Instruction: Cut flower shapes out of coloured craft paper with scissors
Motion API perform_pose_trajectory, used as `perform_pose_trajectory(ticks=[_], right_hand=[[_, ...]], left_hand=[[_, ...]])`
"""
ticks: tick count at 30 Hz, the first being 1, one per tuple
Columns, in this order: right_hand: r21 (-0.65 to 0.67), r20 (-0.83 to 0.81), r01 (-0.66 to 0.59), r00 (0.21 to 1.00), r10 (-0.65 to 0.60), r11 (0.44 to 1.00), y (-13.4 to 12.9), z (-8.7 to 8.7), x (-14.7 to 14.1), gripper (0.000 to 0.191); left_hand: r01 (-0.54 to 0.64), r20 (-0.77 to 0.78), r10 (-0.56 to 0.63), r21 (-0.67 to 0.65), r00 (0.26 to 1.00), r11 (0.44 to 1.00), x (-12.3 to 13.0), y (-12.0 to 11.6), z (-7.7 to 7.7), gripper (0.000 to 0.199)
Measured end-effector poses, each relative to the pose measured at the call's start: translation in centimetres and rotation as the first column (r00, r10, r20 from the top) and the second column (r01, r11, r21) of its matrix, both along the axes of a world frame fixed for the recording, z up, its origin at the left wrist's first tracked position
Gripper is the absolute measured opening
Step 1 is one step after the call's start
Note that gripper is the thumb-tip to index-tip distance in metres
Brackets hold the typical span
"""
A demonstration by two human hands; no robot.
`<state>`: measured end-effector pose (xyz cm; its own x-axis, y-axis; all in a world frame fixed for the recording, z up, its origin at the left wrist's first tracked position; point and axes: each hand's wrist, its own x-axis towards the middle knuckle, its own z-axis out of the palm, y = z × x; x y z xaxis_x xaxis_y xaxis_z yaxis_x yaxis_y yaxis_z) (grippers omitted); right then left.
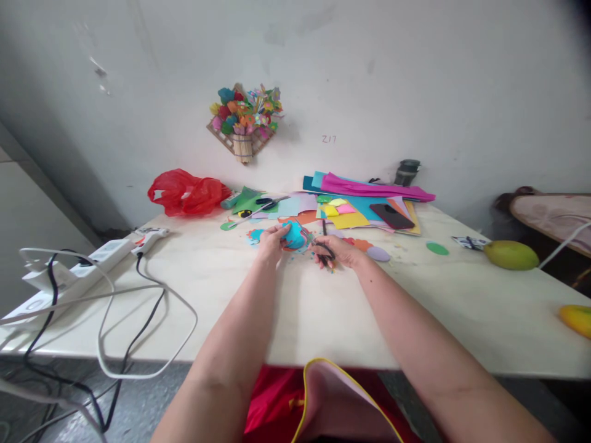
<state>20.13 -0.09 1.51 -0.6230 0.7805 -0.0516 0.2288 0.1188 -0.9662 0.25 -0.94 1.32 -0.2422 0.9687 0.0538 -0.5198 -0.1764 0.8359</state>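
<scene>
My left hand [274, 241] pinches a blue paper piece [294, 235] above the middle of the white table [318, 314]. Just right of it, my right hand [333, 251] is closed round the dark handles of a pair of scissors [325, 251], whose blades point left at the blue paper's edge. Small paper scraps lie scattered beneath and around both hands. A lilac paper oval [378, 253] and an orange paper shape [362, 244] rest to the right of my right hand.
Coloured sheets [355, 212] bear a dark phone [392, 216] behind my hands. A red plastic bag [187, 194] sits back left. Power strips [106, 252] and looping cables [194, 314] occupy the left side. A green oval [437, 248] and a mango [511, 255] lie right.
</scene>
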Motion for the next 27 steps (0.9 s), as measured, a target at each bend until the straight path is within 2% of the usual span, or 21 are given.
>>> perform_pose_trajectory(ticks=[10,27], right_hand=[[-0.005,-0.018,0.048,0.999,-0.048,0.999,-0.62,1.01,0.04,0.03],[-0.002,-0.043,0.089,0.995,-0.089,0.996,-0.42,0.77,-0.31,0.035]], left_hand=[[0.034,-0.06,-0.032,0.025,0.998,0.999,-0.22,0.2,-0.22,0.045],[0.075,-0.1,-0.072,0.029,0.992,0.997,-0.3,0.38,-0.42,0.042]])
